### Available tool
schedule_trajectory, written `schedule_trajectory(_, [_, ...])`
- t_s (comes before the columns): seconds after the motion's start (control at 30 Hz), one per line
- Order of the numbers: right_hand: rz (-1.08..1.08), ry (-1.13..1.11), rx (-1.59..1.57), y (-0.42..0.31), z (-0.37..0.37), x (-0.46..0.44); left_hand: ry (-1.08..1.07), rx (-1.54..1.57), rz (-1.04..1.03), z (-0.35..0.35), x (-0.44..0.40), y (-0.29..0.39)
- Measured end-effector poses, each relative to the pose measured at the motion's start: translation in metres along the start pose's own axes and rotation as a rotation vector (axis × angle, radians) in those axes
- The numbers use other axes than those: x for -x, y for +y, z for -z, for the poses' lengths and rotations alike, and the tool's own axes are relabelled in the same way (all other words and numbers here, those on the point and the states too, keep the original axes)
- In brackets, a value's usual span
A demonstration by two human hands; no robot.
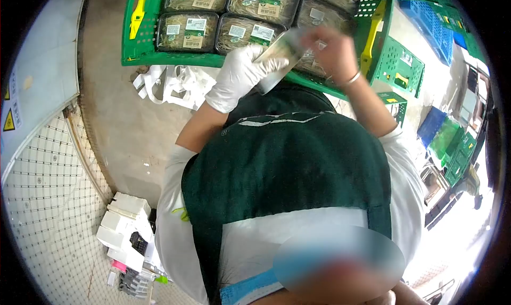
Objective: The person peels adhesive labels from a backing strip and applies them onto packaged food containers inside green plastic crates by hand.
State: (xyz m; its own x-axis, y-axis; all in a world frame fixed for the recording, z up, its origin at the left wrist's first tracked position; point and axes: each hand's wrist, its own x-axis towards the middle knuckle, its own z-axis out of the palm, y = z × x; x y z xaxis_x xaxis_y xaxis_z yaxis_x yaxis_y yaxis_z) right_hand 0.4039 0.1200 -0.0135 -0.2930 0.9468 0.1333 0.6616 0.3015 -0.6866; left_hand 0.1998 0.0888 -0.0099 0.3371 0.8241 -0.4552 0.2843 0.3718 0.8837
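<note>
My left hand (237, 76) wears a white glove and is closed around a stack of labels (278, 54), long, flat and pale with some green. My right hand (332, 52) is bare, with a white band at the wrist. Motion smears its fingers at the far end of the stack, so I cannot make out whether they grip it. Beyond both hands stands a green crate (181, 59) with rows of clear-lidded black trays, such as this tray (187, 32), holding pale strands. Most trays carry white stickers and a green-and-tan label.
White straps or strips (181, 86) lie on the floor below the crate's left side. More green crates (402, 65) and a blue crate (426, 25) are at the right. White boxes (125, 220) stand at lower left, beside a pale wall panel (40, 54).
</note>
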Motion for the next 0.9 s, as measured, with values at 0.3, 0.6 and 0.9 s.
schedule_trajectory(0.3, [-0.516,-0.545,0.883,0.190,-0.020,-0.042,0.121,0.422,0.084,0.038,0.015,-0.045])
schedule_trajectory(0.6, [-0.271,-0.381,-0.790,0.010,-0.007,-0.014,0.057,0.573,-0.100,0.021,0.011,-0.031])
schedule_trajectory(0.9, [-0.062,-0.202,-0.155,-0.028,-0.021,-0.013,0.134,0.104,-0.142,0.013,-0.008,-0.010])
